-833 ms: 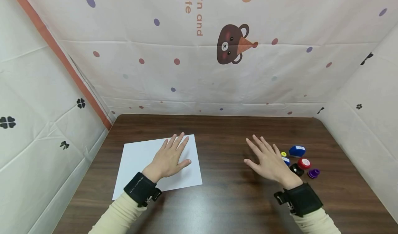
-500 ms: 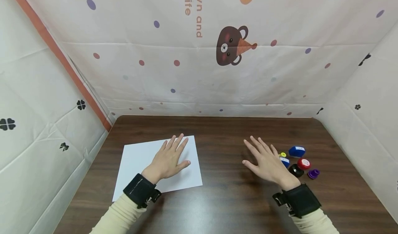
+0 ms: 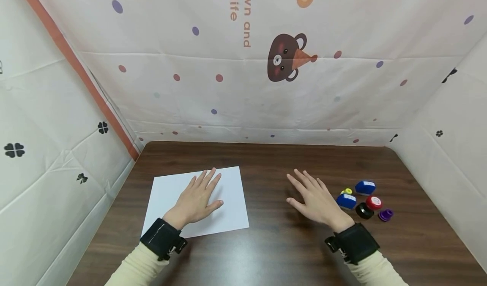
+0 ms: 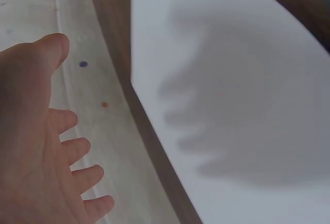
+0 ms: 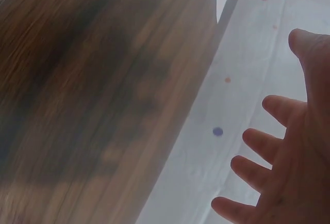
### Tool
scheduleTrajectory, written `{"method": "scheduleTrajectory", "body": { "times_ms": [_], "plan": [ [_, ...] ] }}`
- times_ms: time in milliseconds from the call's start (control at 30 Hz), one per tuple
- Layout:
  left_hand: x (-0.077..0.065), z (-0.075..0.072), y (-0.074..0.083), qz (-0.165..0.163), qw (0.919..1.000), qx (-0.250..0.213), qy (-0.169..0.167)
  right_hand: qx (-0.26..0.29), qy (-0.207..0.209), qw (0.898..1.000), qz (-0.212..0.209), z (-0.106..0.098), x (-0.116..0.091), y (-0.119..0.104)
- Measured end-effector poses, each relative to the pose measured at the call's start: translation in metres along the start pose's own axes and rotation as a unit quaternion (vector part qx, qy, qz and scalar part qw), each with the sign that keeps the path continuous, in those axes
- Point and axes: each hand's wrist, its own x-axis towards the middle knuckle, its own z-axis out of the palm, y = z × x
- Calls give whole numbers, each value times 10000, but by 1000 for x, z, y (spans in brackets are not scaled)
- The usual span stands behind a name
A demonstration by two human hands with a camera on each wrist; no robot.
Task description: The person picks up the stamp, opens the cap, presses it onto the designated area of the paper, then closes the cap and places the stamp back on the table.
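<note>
My left hand (image 3: 195,202) hovers over a blank white sheet of paper (image 3: 233,193), fingers spread and palm down. In the left wrist view its shadow falls on the paper (image 4: 247,95), apart from the palm (image 4: 31,146). The right hand (image 3: 317,200) is held above the brown table, fingers straight and spread, holding nothing. Just right of it lies a cluster of small things: two blue blocks with white labels (image 3: 346,201), a yellow piece (image 3: 346,191), a red round piece with a white top (image 3: 373,202), a black round piece (image 3: 364,211) and a purple stepped cap (image 3: 386,215).
The wooden table (image 3: 266,252) reaches back to a white curtain (image 3: 243,91) printed with dots and a bear. Similar white cloth stands along the left (image 3: 45,184) and right sides. Each wrist wears a black strap (image 3: 162,238).
Both hands have drifted to the left, still spread. The blue block and yellow piece beside the right hand show more fully now. The paper and small things stay in place.
</note>
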Motion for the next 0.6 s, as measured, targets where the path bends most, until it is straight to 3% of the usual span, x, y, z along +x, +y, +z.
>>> {"method": "scheduleTrajectory", "body": {
  "times_ms": [367, 600],
  "plan": [
    [-35, 16, -38, -289, 9996, -27, 22, 93, -244, 9977, -623, 24, 23, -25],
    [-59, 22, -60, -594, 9982, 51, 32, 199, -624, 9913, -1143, 35, 35, -49]
  ]
}}
